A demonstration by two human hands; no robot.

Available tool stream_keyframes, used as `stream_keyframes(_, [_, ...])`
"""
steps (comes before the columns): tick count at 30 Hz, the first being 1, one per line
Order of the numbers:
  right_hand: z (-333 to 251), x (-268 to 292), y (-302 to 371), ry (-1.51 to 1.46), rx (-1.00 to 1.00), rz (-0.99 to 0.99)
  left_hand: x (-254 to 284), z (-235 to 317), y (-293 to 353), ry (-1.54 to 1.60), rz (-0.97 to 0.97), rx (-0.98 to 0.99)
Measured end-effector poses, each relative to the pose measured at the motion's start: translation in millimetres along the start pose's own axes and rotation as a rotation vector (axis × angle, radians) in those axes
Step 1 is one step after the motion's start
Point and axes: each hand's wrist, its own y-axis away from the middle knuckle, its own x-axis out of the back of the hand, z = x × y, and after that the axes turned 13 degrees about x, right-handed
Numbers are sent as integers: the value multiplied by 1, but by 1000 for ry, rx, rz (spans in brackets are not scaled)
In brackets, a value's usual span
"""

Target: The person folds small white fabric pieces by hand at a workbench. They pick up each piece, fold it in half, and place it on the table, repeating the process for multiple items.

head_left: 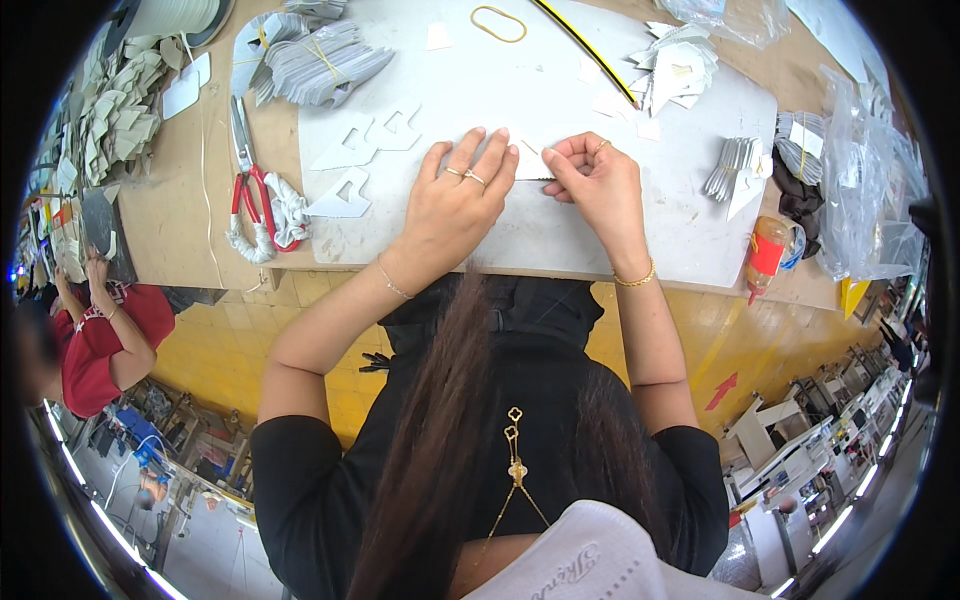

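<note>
A small white flat piece (532,160) with a slit and a jagged lower edge lies on the white work sheet (430,235). My left hand (460,195) rests palm down with fingers stretched out, the fingertips at the piece's left side. My right hand (602,185) has its fingers curled, with the thumb and forefinger closed at the piece's right edge. Left of my hands lie several white cut pieces with openings, among them one nearest me (325,204). Scissors (250,190) with red handles, partly wrapped in white cloth, lie farther left.
A striped pencil (590,55) and a rubber band (498,10) lie beyond my hands. Bundled grey pieces (325,65) sit at the far left; a fanned stack (735,168), a red-labelled bottle (766,255) and plastic bags (865,190) are right. A co-worker (115,345) sits at left.
</note>
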Motion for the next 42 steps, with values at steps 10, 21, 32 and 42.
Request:
stream_keyframes(10, [-1,-2,3,90,78,11,2,0,0,-121,-70,-56])
stream_keyframes(21, [1,-4,3,160,127,6,3,-7,-4,-62,-47,-41])
stream_keyframes(32, [3,-6,6,226,174,11,6,3,-3,-258,-80,-107])
stream_keyframes(42, [9,-4,8,319,294,5,6,1,1,-151,-111,-82])
